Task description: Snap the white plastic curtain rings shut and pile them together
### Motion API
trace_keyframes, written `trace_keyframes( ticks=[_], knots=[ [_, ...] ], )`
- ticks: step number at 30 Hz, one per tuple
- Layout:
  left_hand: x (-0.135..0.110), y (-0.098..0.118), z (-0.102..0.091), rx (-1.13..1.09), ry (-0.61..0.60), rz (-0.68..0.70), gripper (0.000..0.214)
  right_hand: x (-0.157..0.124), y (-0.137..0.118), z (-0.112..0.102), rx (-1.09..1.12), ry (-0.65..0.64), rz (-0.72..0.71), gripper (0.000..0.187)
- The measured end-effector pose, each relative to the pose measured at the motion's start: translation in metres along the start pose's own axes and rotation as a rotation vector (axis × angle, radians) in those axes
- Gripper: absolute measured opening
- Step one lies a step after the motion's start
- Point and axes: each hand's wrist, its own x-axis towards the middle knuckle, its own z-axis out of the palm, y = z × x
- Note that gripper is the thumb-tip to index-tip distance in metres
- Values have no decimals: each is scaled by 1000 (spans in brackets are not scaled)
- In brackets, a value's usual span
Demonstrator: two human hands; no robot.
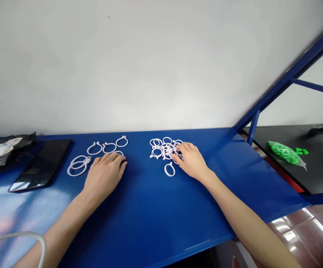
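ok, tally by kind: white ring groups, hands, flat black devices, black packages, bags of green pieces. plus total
Left ring group and right ring group: 2 (overlap hides single-ring count)
Left hand and right hand: 2
Flat black device: 1
Black package: 1
Bag of green pieces: 1
Total: 7

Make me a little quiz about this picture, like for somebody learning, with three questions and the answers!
1. Which hand is at the jumbled pile of white rings? A) left B) right C) neither
2. True or false: the shiny black slab lies to the right of that pile.
3. Fill in: the clear bag holds ____ pieces.

Key:
1. B, the right hand.
2. False: the shiny black slab lies to its left.
3. Green.
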Motion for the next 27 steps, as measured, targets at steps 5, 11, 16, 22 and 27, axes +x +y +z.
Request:
trace_keyframes(
  ticks=[5,11,16,22,27],
  knots=[
    [0,-1,2,-7,-34,27,35,0,-2,-1,-70,41,45,33],
    [-1,1,4,-30,-22,79,32,-1,-11,-1,-29,65,-41,43],
    [-1,4,5,-110,12,113,29,-4,-19,5,36,-76,-184,47],
    [0,12,-4,-490,-15,-8,19,-8,-29,-1,104,38,-259,39],
    [-6,30,-18,-1089,-187,-176,24,-15,-49,-10,276,132,-337,39]
  ],
)
